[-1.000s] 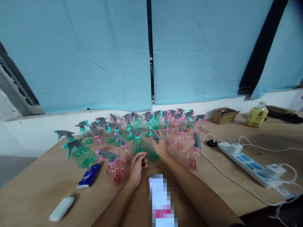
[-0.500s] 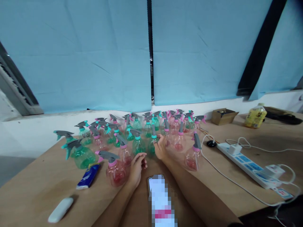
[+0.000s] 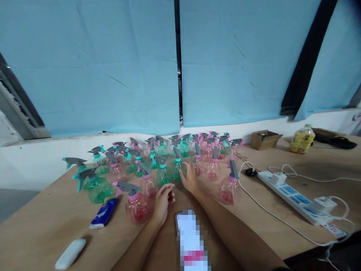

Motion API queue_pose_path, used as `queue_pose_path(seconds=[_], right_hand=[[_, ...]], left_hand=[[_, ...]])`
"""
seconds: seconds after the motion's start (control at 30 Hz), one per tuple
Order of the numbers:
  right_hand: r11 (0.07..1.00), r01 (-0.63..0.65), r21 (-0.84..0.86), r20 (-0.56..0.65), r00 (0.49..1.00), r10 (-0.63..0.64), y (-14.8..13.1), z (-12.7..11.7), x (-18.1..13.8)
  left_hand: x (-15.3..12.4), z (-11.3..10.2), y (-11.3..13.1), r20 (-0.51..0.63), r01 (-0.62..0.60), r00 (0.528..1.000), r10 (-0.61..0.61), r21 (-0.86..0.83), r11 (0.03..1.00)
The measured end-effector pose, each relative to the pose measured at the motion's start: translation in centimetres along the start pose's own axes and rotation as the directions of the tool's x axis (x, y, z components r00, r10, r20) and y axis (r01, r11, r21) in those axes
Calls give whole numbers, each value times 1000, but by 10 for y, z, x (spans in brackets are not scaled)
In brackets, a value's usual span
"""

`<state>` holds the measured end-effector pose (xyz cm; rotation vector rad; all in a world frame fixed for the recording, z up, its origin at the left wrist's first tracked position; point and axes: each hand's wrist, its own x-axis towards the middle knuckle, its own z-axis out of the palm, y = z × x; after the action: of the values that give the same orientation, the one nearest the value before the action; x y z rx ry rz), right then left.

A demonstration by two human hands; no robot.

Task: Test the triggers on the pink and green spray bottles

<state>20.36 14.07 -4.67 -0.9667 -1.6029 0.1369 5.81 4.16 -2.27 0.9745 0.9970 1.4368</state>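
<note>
Beside a green spray bottle with a grey trigger head and teal collar is my right hand. Its thumb and fingers are apart, at the bottle's right side, apparently touching it. Loosely curled, my left hand rests near the table with nothing visible in it. A pink spray bottle stands just left of that wrist. Another green spray bottle is upright beyond my left fingers. Several more pink and green bottles crowd behind, many partly hidden. To the right stands a pink spray bottle.
A phone with a blurred screen lies between my forearms. On the left are a blue packet and a white case. A power strip with cables, a small box and a yellow bottle are on the right.
The green spray bottle at my right hand has shifted left, closer to its green neighbour. My right hand has moved slightly left and nearer to me, its thumb more spread. My left hand stays put.
</note>
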Motion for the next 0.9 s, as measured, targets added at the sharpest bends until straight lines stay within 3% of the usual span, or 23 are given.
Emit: queue_pose_path(seconds=[0.23,0.43,0.6,0.7,0.9], right_hand=[[999,-50,19,19,999,49,4,-4,-1],[981,-97,-167,-124,989,76,-16,-23,8],[942,-163,-294,-337,940,57,-19,-29,13],[956,-154,-251,-380,924,49,-9,-26,16],[975,-200,-101,-349,925,154,0,-30,28]], left_hand=[[-1,0,4,-1,14,1000,-14,2,1000],[-2,2,6,-3,15,1000,-15,-13,1000],[-3,3,8,-8,19,1000,-19,-12,1000],[-2,2,7,-11,13,1000,-13,-13,1000],[-3,1,8,1,28,1000,-28,-16,999]])
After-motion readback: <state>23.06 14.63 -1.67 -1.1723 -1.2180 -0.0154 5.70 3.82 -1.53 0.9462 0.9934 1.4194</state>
